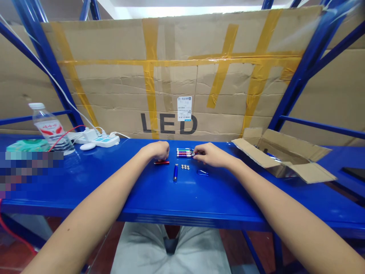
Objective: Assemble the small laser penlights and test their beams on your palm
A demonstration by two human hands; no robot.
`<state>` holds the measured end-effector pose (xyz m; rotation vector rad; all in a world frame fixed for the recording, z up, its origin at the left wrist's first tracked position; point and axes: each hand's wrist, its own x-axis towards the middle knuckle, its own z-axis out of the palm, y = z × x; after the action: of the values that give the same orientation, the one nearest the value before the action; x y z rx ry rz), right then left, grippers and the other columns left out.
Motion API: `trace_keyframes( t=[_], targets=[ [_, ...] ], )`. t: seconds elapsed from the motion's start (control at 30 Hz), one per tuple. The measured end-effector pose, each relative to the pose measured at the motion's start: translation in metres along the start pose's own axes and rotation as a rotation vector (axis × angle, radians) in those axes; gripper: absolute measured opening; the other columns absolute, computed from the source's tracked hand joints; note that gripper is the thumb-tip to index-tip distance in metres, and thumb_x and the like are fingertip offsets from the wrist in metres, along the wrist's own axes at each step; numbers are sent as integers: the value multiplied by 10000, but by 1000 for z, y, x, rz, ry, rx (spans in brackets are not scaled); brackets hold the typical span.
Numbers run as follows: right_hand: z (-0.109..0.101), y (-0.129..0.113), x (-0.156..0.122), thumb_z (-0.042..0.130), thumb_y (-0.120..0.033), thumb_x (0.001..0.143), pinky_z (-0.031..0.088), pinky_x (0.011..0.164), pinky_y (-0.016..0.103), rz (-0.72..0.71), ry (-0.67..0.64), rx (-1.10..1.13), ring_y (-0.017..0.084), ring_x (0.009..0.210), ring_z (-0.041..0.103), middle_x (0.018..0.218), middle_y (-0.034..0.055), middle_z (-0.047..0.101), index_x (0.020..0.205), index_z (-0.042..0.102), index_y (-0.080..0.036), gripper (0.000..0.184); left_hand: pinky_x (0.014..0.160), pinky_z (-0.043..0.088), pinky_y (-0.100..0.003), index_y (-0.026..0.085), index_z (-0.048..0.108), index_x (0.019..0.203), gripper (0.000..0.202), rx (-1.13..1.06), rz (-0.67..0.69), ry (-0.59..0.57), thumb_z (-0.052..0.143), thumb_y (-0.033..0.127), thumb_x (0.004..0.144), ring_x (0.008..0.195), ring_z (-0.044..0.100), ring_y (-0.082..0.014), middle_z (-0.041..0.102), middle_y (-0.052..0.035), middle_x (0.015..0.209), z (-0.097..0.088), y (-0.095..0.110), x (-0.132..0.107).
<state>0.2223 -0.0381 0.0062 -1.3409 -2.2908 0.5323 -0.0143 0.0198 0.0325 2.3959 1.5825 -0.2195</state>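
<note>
A row of several slim mini flashlights point(184, 150) in different colours lies side by side on the blue table. My right hand point(209, 154) is closed at their right ends, fingertips pinching the clip end of the nearest, purple flashlight point(184, 155). My left hand point(160, 150) is curled closed just above a red metal tube point(161, 163); whatever its fingers hold, if anything, is hidden. Nearer to me lies a blue flashlight tube point(175, 172), pointing toward the table's front edge. Beside it sit several small silver button cells point(185, 167). A blue carabiner point(202, 172) rests below my right hand.
An open cardboard box point(281, 152) with some items inside stands on the right. On the left are a water bottle point(51, 127), a green packet point(28, 145) and a white power strip point(105, 140) with cables. A large cardboard sheet point(119, 95) closes off the back.
</note>
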Motion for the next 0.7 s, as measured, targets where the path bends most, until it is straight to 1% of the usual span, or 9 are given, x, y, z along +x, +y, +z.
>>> trace_keyframes(
  t=[0.07, 0.13, 0.23, 0.27, 0.33, 0.4, 0.43, 0.57, 0.7],
  targets=[
    [0, -1, 0, 547, -277, 833, 394, 551, 263, 1, -2, -7, 137, 557, 564, 660, 9, 618, 841, 619, -169, 130, 606, 452, -251, 142, 665, 833, 240, -26, -3, -35, 616, 112, 600, 607, 594, -162, 682, -53, 687, 1, 1, 0],
    [-1, -2, 0, 548, -274, 832, 389, 556, 264, -6, 0, -22, 137, 565, 558, 657, 11, 620, 838, 623, -168, 130, 602, 448, -250, 136, 659, 853, 253, -41, 2, -44, 592, 120, 609, 612, 598, -165, 680, -55, 681, 0, 3, -3],
    [-1, -2, 0, 551, -266, 825, 379, 561, 265, -14, 9, -36, 139, 573, 549, 650, 15, 623, 824, 629, -165, 127, 605, 437, -242, 138, 657, 844, 246, -42, 96, -33, 567, 140, 615, 652, 603, -166, 693, -60, 736, -7, 2, -11],
    [-1, -2, 0, 553, -265, 823, 377, 560, 265, -13, 8, -32, 138, 569, 547, 649, 15, 622, 821, 630, -164, 127, 611, 434, -236, 148, 658, 850, 245, -43, 151, -66, 578, 154, 619, 672, 603, -164, 699, -53, 768, -9, 1, -14],
    [-1, -1, 0, 553, -265, 822, 379, 555, 264, -8, 4, -19, 136, 557, 548, 647, 12, 619, 823, 629, -165, 125, 626, 432, -223, 170, 661, 869, 260, -61, 227, -188, 626, 184, 611, 709, 604, -159, 705, -34, 811, -13, -1, -19],
    [-1, -1, 0, 552, -267, 823, 383, 551, 263, -11, -1, -13, 133, 548, 549, 645, 7, 615, 822, 624, -168, 122, 633, 434, -225, 181, 665, 868, 285, -72, 253, -292, 661, 178, 583, 724, 606, -162, 707, -23, 818, -14, -3, -22],
    [-1, -1, 0, 551, -267, 824, 385, 551, 262, -15, -2, -15, 133, 548, 550, 645, 6, 614, 820, 622, -170, 121, 632, 435, -230, 182, 669, 854, 286, -67, 251, -317, 672, 166, 569, 718, 605, -164, 705, -19, 804, -14, -3, -22],
    [-1, -1, -1, 544, -270, 830, 393, 556, 264, -12, -7, -27, 134, 558, 555, 655, 8, 618, 830, 620, -172, 124, 616, 439, -246, 178, 675, 793, 246, -56, 218, -301, 706, 156, 551, 655, 588, -161, 683, -7, 702, -10, -4, -17],
    [-1, -1, 0, 546, -273, 829, 399, 557, 267, -12, -18, -35, 136, 561, 561, 677, 13, 627, 840, 624, -174, 126, 605, 455, -249, 169, 665, 836, 289, -104, 167, -269, 746, 212, 561, 642, 597, -164, 695, -27, 706, -9, -5, -15]
  ],
)
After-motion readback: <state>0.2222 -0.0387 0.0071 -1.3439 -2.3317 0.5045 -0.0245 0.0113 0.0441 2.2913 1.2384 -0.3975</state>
